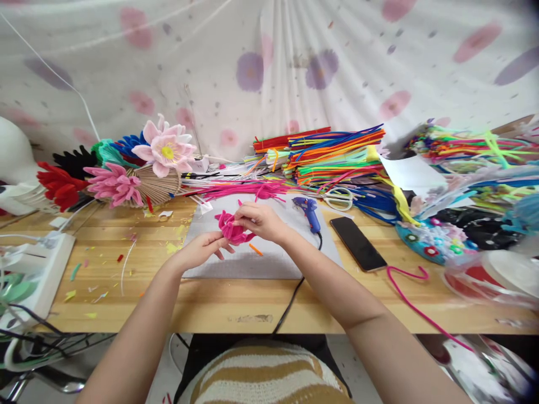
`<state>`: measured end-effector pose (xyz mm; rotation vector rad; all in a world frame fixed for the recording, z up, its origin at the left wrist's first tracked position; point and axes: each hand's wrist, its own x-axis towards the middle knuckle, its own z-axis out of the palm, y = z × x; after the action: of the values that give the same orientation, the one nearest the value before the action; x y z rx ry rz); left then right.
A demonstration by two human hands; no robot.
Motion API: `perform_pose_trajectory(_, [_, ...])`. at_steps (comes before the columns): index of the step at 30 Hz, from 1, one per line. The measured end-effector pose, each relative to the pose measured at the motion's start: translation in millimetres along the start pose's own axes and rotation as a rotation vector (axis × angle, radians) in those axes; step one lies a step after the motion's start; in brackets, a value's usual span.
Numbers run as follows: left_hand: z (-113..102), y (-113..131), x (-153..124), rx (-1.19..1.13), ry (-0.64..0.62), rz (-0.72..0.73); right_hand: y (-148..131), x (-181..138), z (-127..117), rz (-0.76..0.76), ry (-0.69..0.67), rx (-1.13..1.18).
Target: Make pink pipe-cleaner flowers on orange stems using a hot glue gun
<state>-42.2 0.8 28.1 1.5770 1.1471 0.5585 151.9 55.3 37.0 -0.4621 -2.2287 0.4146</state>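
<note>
A hot-pink pipe-cleaner flower [229,227] is held over a grey work mat [269,261] on the wooden table. My left hand [202,249] grips it from below, fingers curled around its base. From the right and above, my right hand [261,220] pinches its petals. A small orange piece [255,249] lies on the mat just below the flower. Loose hot-pink pipe cleaners [248,189] lie behind the mat.
A blue glue gun [309,212] with a black cord, white scissors [339,197] and a black phone [357,244] lie to the right. Stacks of coloured pipe cleaners [337,154] fill the back. Finished flowers [164,148] sit back left; a white power strip [44,269] far left.
</note>
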Motion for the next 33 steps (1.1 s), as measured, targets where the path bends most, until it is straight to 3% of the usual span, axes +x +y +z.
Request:
perform_pose_trajectory(13, [26.7,-5.9,6.2,-0.332,0.237,-0.053,1.3,8.9,-8.5,0.102,-0.011,0.134])
perform_pose_trajectory(17, [24.9,-8.8,6.9,-0.501,0.155,-0.093,6.3,10.2,-8.8,0.221,-0.041,0.247])
perform_pose_trajectory(21, [18.0,-5.6,7.3,-0.727,0.061,-0.219,16.5,8.6,-2.5,0.356,0.022,0.443])
perform_pose_trajectory(26, [23.2,-3.6,11.0,-1.119,-0.044,-0.385,18.7,11.0,-1.2,0.399,0.033,0.605])
perform_pose_trajectory(29, [32.7,-7.4,13.3,-1.283,-0.066,-0.387,17.2,12.8,-4.8,0.39,-0.029,0.647])
perform_pose_trajectory(33, [40.7,-11.6,14.2,-1.323,-0.041,-0.356,15.7,13.7,-10.7,0.404,-0.076,0.662])
